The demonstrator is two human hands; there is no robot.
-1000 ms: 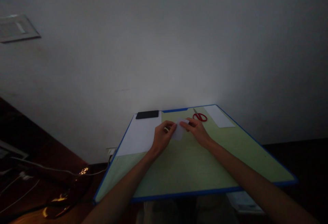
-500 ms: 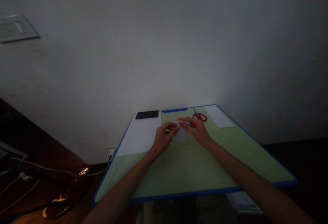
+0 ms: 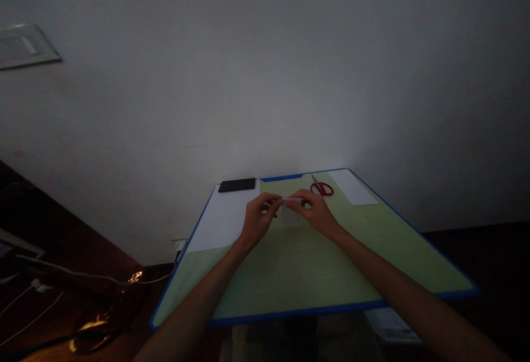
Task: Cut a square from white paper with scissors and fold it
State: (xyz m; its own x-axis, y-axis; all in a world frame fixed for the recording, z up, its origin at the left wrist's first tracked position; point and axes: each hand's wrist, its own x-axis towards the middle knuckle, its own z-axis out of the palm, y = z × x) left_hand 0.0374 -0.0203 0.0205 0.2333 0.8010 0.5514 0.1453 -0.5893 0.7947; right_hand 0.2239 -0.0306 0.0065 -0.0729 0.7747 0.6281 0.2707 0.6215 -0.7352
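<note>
A small piece of white paper is held up between my two hands over the pale green tabletop. My left hand pinches its left upper corner between thumb and fingertips. On the other side, my right hand grips the upper right part, thumb toward me and fingers behind. Along the top, the paper shows a narrow folded-looking edge; the rest hangs down below the fingers. Just beyond my right hand lie scissors with red handles, blades pointing to the wall.
A large white sheet covers the table's left part, with a black phone-like slab on its far end. Another white paper strip lies at the far right. The blue-edged table stands against a wall; a white cable runs at left.
My left hand has shifted slightly left, to the paper's corner. My right fingers have curled down behind the paper, and its top edge now looks folded and level.
</note>
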